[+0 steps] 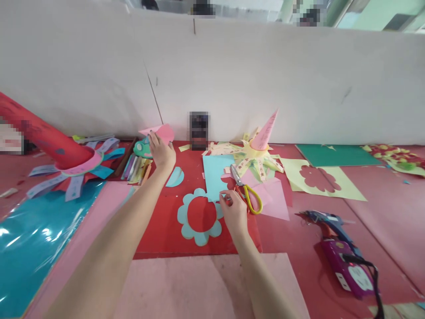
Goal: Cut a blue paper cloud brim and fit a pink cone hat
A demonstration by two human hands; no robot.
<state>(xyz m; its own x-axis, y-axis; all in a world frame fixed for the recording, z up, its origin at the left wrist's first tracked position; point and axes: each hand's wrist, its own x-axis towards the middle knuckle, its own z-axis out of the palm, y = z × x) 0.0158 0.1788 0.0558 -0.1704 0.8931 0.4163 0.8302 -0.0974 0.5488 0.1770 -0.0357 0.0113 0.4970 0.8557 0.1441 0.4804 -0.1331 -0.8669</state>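
Observation:
My left hand (162, 153) is stretched far forward and pinches a folded pink paper (159, 131) near the white wall. My right hand (233, 212) rests on the red sheet (159, 230), its fingers curled at the handle of the yellow and red scissors (247, 190). Whether it grips the handle I cannot tell. The scissors lie over a light blue sheet (214, 173). Left of my right hand lies a light blue flower ring (199, 217) with a round hole. A blue half circle (175, 177) lies below my left hand.
A red paper cone with blue and pink strips (63, 159) lies at the left, on teal foil (29, 239). A yellow paper star with a pink cone (257, 153) stands behind the scissors. A blue glue gun (332, 223) and purple box (348, 270) sit at the right. A pink sheet (186, 288) lies nearest me.

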